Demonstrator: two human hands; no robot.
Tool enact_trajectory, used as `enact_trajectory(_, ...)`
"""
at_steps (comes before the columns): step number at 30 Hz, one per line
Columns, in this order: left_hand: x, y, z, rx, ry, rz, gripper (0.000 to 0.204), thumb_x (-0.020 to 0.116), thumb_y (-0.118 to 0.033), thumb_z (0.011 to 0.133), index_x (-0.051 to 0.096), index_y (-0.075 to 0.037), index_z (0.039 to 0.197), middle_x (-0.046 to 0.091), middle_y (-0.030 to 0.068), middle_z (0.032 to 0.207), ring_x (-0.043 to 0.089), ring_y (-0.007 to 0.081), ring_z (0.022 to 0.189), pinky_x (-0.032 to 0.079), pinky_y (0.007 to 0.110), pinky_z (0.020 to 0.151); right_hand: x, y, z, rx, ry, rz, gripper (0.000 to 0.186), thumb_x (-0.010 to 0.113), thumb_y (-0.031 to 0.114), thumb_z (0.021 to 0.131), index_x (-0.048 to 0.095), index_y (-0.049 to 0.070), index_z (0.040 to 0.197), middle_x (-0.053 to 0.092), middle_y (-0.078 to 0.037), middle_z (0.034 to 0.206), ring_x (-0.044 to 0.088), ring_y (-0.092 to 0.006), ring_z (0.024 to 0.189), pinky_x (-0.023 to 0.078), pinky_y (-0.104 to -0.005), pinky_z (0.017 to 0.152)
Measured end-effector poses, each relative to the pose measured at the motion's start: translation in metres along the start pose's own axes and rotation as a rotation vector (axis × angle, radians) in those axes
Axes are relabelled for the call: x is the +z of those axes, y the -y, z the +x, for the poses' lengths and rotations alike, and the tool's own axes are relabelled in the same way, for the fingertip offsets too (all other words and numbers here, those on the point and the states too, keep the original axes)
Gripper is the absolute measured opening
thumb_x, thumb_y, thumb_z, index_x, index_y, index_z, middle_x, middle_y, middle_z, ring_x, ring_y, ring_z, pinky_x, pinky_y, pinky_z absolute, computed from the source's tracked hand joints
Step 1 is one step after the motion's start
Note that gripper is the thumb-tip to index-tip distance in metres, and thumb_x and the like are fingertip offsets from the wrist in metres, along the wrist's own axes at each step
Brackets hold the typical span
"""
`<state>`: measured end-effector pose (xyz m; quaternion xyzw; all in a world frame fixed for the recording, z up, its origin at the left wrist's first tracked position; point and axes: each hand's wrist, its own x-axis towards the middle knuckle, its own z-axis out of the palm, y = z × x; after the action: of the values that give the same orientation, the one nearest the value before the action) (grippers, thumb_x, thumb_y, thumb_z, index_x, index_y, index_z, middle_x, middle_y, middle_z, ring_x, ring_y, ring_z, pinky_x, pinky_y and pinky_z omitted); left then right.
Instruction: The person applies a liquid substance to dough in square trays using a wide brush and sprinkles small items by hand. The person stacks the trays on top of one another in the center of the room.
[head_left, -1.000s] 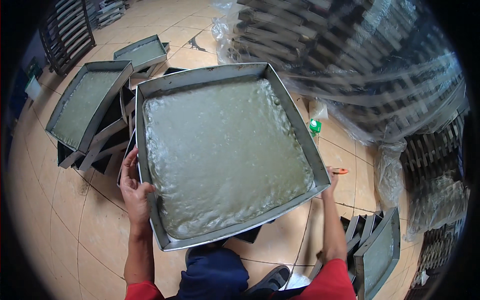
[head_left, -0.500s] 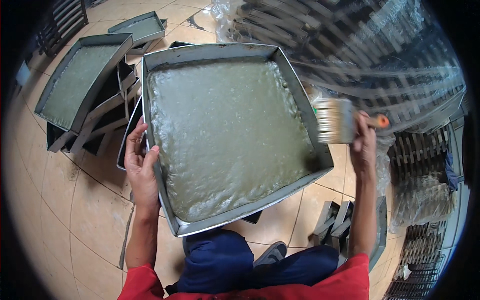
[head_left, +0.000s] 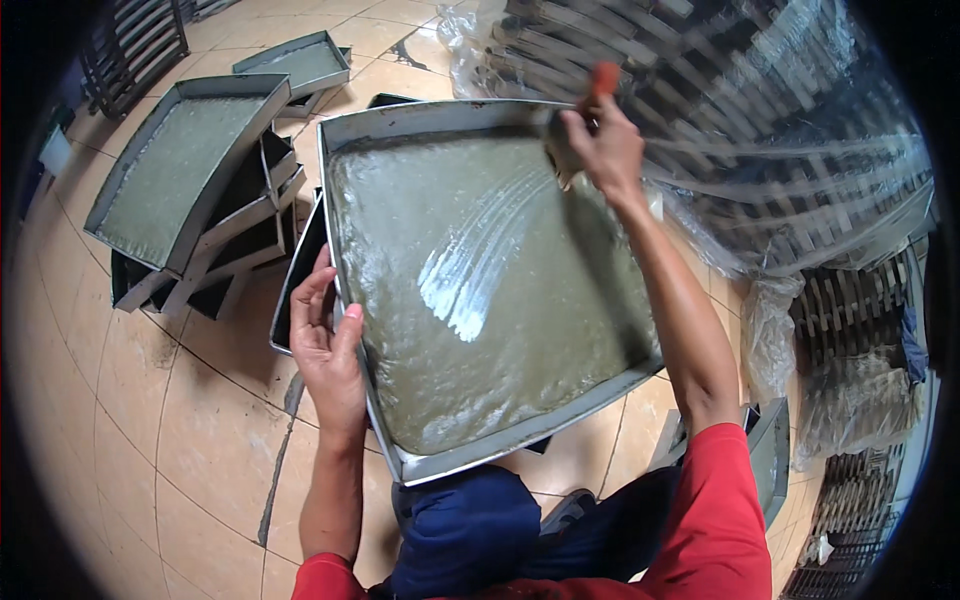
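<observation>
In front of me, tilted above my knees, is a square metal tray filled with a wet grey-green paste. My left hand grips its left rim, thumb over the edge and fingers outside. A wide brush with an orange handle end is held in my right hand at the tray's far right corner. From there, a fan of whitish wet streaks runs toward the middle of the paste. The brush's bristles are mostly hidden by my hand.
At left, a filled tray tops a crosswise tray stack, with a smaller filled tray behind. Clear plastic sheeting covers slatted racks at right. More trays stand by my right side on the tiled floor.
My right hand has brought the brush from beyond the tray's right edge over its far right corner. Whitish streaks have appeared on the paste. My left hand keeps its grip.
</observation>
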<state>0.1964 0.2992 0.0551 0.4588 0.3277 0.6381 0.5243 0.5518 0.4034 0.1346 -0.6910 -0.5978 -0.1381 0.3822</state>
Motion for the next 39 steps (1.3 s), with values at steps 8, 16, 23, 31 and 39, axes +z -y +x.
enact_trajectory(8, 0.011, -0.001, -0.004, -0.017, -0.110, 0.050, 0.043, 0.054, 0.011, 0.086, 0.048, -0.003, 0.126, 0.047, 0.0222, 0.146, 0.047, 0.0254, 0.133, 0.033, 0.036, 0.113, -0.005, 0.113, -0.075, 0.048, 0.417, 0.585, 0.041, 0.073, 0.036, 0.085, 0.067, -0.001, 0.102, 0.070, -0.016, 0.086, 0.066, -0.0259, 0.078, 0.051, -0.0401, 0.076)
enact_trajectory(16, 0.010, -0.002, -0.006, -0.010, -0.096, 0.017, 0.036, 0.055, 0.005, 0.092, 0.048, -0.001, 0.127, 0.049, 0.0195, 0.145, 0.049, 0.0223, 0.131, 0.036, 0.034, 0.111, -0.068, 0.091, -0.121, 0.004, 0.289, 0.367, 0.018, 0.066, 0.013, 0.087, 0.065, 0.006, 0.103, 0.067, -0.018, 0.090, 0.065, -0.0369, 0.078, 0.051, -0.0449, 0.067)
enact_trajectory(23, 0.000, -0.014, -0.002, -0.145, -0.043, -0.162, 0.032, 0.049, -0.007, 0.100, 0.045, 0.000, 0.131, 0.052, 0.0174, 0.140, 0.052, 0.0192, 0.127, 0.043, 0.032, 0.106, -0.109, 0.093, -0.137, 0.243, 0.583, 0.605, 0.028, 0.071, 0.029, 0.086, 0.070, 0.002, 0.090, 0.071, -0.014, 0.080, 0.069, -0.0215, 0.074, 0.053, -0.0340, 0.068)
enact_trajectory(31, 0.004, -0.001, -0.005, -0.184, -0.093, -0.333, 0.038, 0.036, -0.020, 0.106, 0.041, 0.001, 0.137, 0.050, 0.0179, 0.140, 0.045, 0.0246, 0.132, 0.035, 0.038, 0.113, -0.119, 0.082, -0.126, -0.509, 0.835, 0.491, 0.018, 0.068, 0.015, 0.084, 0.069, 0.011, 0.102, 0.071, -0.011, 0.092, 0.070, -0.0273, 0.090, 0.057, -0.0375, 0.078)
enact_trajectory(39, 0.017, -0.007, -0.014, -0.127, -0.072, -0.103, 0.043, 0.047, -0.018, 0.101, 0.041, 0.000, 0.139, 0.047, 0.0167, 0.141, 0.045, 0.0228, 0.130, 0.032, 0.036, 0.112, 0.061, 0.099, 0.013, -0.674, 0.554, 0.555, 0.030, 0.074, 0.033, 0.087, 0.070, 0.011, 0.106, 0.074, -0.009, 0.095, 0.072, -0.0240, 0.085, 0.055, -0.0378, 0.077)
